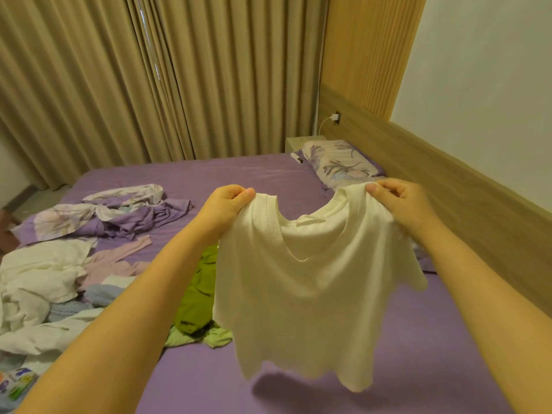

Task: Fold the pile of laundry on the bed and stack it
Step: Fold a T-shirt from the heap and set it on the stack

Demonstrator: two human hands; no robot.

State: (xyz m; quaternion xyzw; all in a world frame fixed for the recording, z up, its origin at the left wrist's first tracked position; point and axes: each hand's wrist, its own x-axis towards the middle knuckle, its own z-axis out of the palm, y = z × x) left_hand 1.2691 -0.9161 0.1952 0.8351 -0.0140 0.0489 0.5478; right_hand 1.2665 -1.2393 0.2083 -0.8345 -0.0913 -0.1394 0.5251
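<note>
Hands, left hand [228, 201] and right hand [398, 201], pinch ribbed white knit top [310, 294] by shoulders.

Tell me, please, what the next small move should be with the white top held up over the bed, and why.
Probably lower the white top flat onto the bare purple sheet beneath it. The left hand and right hand each pinch a shoulder, so it hangs open and clear of the bed, casting a shadow on bare sheet. The unfolded pile and green garment lie off to the left.
</note>
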